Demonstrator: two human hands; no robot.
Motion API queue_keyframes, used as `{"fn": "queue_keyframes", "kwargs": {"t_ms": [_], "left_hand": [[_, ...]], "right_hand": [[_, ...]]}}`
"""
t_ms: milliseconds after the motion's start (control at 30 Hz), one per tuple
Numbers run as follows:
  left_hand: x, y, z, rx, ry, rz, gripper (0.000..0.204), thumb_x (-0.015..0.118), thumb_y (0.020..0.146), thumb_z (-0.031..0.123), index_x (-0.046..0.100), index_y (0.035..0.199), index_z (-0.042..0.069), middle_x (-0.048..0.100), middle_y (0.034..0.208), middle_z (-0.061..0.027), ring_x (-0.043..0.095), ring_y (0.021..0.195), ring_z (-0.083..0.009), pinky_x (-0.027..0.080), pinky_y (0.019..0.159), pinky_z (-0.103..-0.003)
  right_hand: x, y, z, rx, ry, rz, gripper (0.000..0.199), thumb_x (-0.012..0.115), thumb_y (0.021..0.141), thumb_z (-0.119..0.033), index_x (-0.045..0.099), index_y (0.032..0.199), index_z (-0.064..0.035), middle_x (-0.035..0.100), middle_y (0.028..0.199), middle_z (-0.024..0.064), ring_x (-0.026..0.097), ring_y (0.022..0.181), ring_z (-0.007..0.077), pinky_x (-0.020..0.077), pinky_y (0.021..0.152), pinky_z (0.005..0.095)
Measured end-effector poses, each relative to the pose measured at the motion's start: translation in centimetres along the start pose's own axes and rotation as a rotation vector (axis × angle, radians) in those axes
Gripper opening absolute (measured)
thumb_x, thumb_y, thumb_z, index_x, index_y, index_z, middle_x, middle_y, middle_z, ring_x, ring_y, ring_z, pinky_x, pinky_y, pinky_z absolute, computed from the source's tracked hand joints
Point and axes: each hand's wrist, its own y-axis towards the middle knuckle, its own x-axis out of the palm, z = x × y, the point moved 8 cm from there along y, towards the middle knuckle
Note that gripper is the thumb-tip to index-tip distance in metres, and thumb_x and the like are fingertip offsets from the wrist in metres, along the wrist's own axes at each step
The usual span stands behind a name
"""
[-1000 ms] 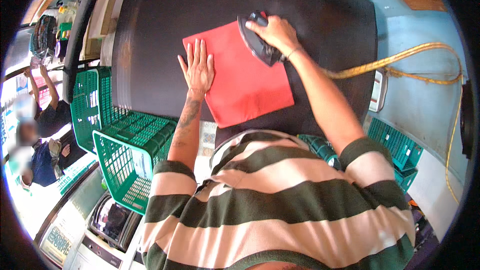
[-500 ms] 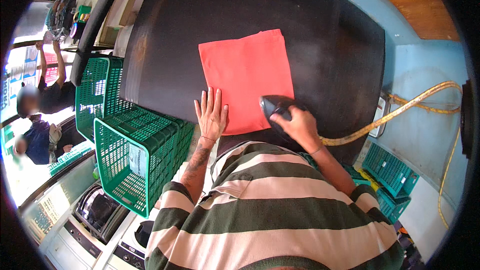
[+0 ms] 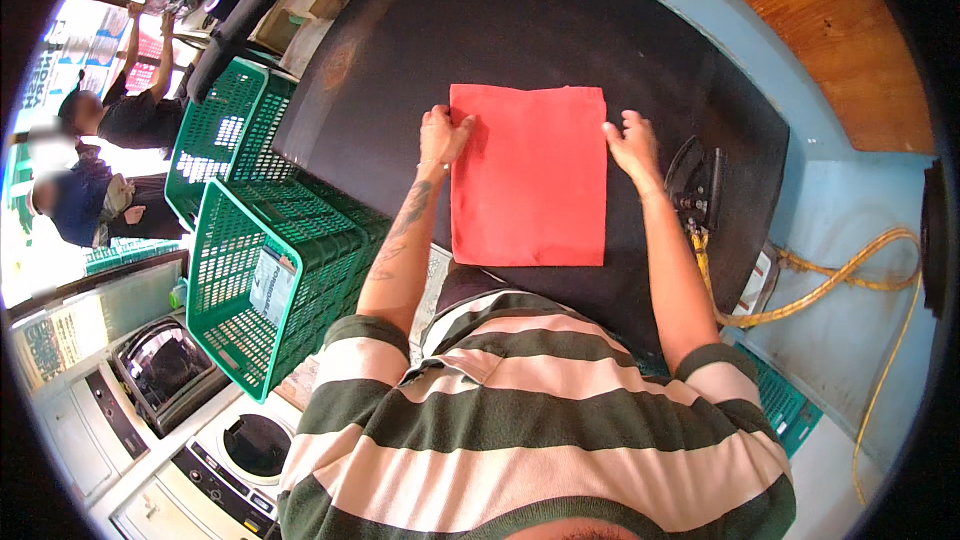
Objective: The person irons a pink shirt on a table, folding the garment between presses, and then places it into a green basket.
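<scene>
A folded coral-red cloth (image 3: 528, 180) lies flat on the black padded board (image 3: 480, 25), squared up in front of me. My left hand (image 3: 443, 138) is at its upper left edge, thumb against the cloth and fingers apart from it. On the opposite side, my right hand (image 3: 635, 147) is open, thumb close to the right edge and fingers raised off the board. Neither hand has the cloth gripped. The black iron (image 3: 695, 180) rests on the board to the right of my right forearm, its yellow hose (image 3: 840, 285) trailing off toward the wall.
Green plastic crates (image 3: 290, 290) stand at the left beside the board. Beyond them are two people (image 3: 140, 125) and white front-loading machines (image 3: 215, 460). A blue wall (image 3: 850, 190) borders the right side; another green crate (image 3: 775, 400) sits low there.
My right hand has let go of the iron, which now rests farther right. Both hands have moved up to the cloth's sides. The cloth lies straighter and looks narrower.
</scene>
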Motion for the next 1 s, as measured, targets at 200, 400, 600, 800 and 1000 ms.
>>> {"fn": "queue_keyframes", "kwargs": {"t_ms": [200,400,600,800,1000], "left_hand": [[0.6,-2.0,0.9,-0.24,-0.719,-0.257,0.029,0.076,0.088,0.015,0.067,0.113,0.002,0.071,0.104,-0.0042,0.066,0.092,-0.0152,0.053,0.084,-0.034],[-12.2,-5.8,9.5,0.126,-0.857,-0.21,0.02,0.071,0.093,0.011,0.07,0.111,0.005,0.072,0.105,-0.0007,0.065,0.095,-0.01,0.049,0.091,-0.027],[-20.3,-13.4,12.4,0.417,-0.497,-0.178,0.024,0.071,0.081,-0.003,0.071,0.104,0.003,0.071,0.102,-0.0011,0.064,0.1,-0.015,0.051,0.087,-0.029],[-10.4,-17.3,0.7,0.345,-0.177,-0.215,0.042,0.068,0.072,-0.009,0.07,0.111,0.007,0.062,0.126,-0.0083,0.06,0.113,-0.0264,0.054,0.084,-0.033],[-3.4,-15.9,-7.7,-0.245,-0.144,0.07,0.063,0.08,0.082,0.032,0.052,0.122,-0.008,0.058,0.118,-0.0273,0.061,0.109,-0.038,0.052,0.089,-0.044]], "right_hand": [[5.4,2.3,-2.0,0.228,0.596,-0.427,0.022,0.076,0.083,-0.021,0.07,0.093,-0.0021,0.065,0.074,0.0004,0.058,0.062,0.0091,0.0434,0.054,0.025],[-8.7,-0.2,-12.6,-0.193,0.896,-0.427,0.032,0.076,0.083,-0.012,0.07,0.111,0.0023,0.071,0.101,0.0036,0.063,0.089,0.0088,0.049,0.082,0.0261],[-16.0,-6.6,-14.2,-0.479,0.856,-0.384,0.023,0.075,0.088,-0.009,0.066,0.107,-0.0005,0.065,0.111,0.0044,0.062,0.108,0.0139,0.0492,0.092,0.0294],[-3.6,-11.4,-3.4,-0.154,0.369,-0.4,0.047,0.053,0.079,0.014,0.069,0.116,-0.0091,0.061,0.125,0.0077,0.064,0.108,0.023,0.0541,0.083,0.0303],[3.8,-10.5,-0.5,-0.008,0.167,-0.136,0.049,0.076,0.087,-0.027,0.06,0.123,0.0024,0.065,0.115,0.0223,0.068,0.096,0.0288,0.054,0.084,0.0389]]}}
